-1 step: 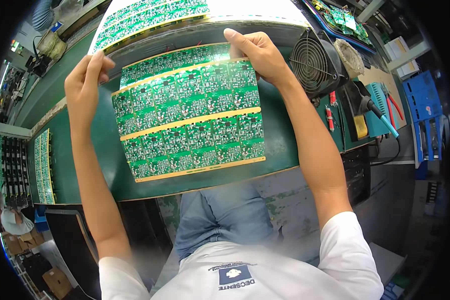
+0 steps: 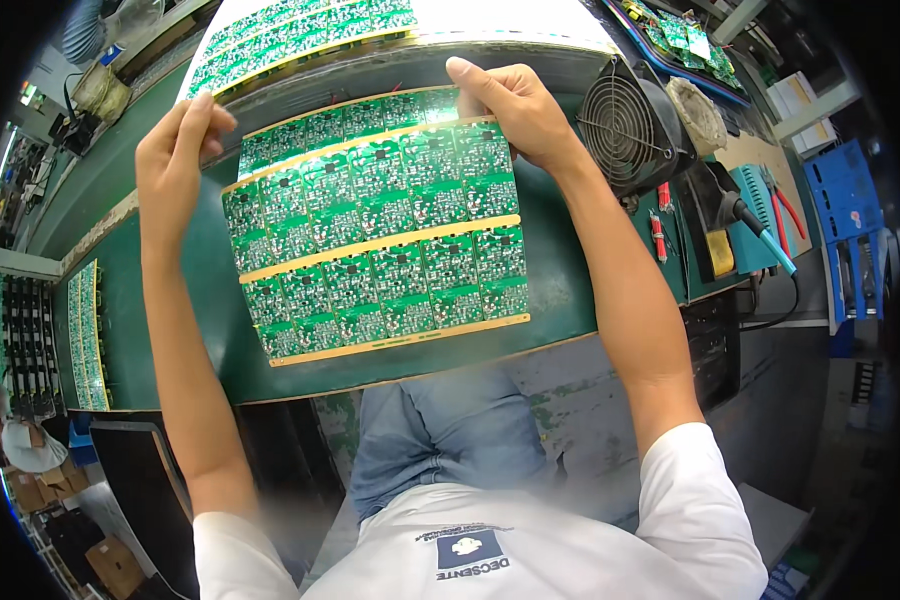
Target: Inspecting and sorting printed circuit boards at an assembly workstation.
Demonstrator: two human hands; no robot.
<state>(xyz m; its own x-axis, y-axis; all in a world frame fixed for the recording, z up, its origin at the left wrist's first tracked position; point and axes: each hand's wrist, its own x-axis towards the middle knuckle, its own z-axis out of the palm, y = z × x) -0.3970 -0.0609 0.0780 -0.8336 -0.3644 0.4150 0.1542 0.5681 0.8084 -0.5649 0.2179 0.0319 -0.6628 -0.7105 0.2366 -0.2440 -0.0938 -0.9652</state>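
In my right hand (image 2: 525, 110) is the upper right corner of a green circuit board panel (image 2: 380, 255) with yellowish edge strips, gripped between thumb and fingers. It is tilted, its component side facing up toward me, above the bench. Behind its top edge shows a second green panel (image 2: 320, 128); whether my right hand grips that one too, I cannot tell. Off the left upper corner of the panels is my left hand (image 2: 175, 150), raised with fingers curled toward the thumb. It appears apart from the panels, and what lies between its fingertips, if anything, is hidden.
More circuit board panels (image 2: 300, 45) rest on a bright white surface at the back; another panel (image 2: 85, 335) is at the left of the green bench (image 2: 560, 260). To the right are a fan (image 2: 625, 120), a soldering iron (image 2: 760, 235), red-handled pliers (image 2: 790, 205) and a blue rack (image 2: 845, 215).
My left hand has shifted slightly right and away from me. My right hand and the panels are almost unmoved.
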